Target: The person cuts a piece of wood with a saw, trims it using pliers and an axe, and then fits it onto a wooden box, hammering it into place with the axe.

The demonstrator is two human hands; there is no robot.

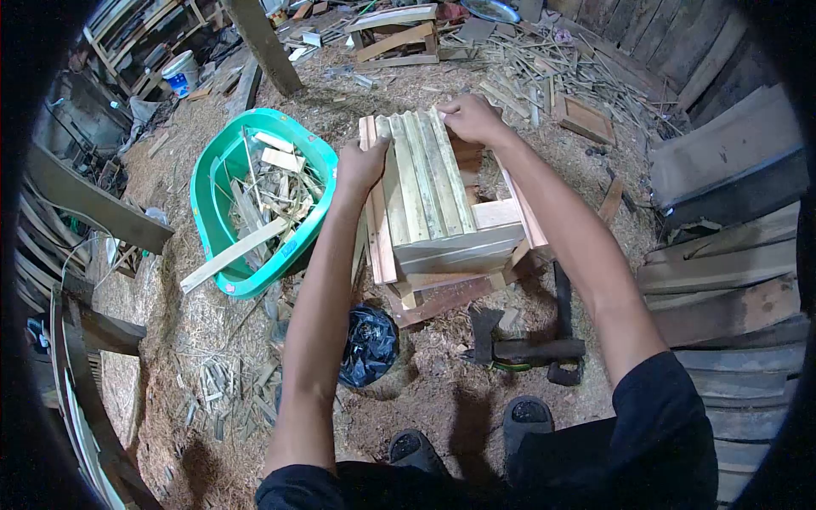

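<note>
A wooden box-like frame (pixel 459 252) stands on the ground before me, with several pale slats (pixel 423 174) side by side across the left part of its top. On the right part of the top there is a gap. My left hand (pixel 364 163) is closed on the slats near their far left end, thumb on top. At the far end of the rightmost slat, my right hand (pixel 473 120) is closed on it, its fingertips partly hidden.
Left of the frame lies a green basin (pixel 202 183) of wood scraps, a long strip over its rim. Nearer me are a black plastic bag (pixel 369 347) and a hammer (pixel 535 349). Stacked boards (pixel 731 268) line the right; a post (pixel 265 47) stands beyond the basin.
</note>
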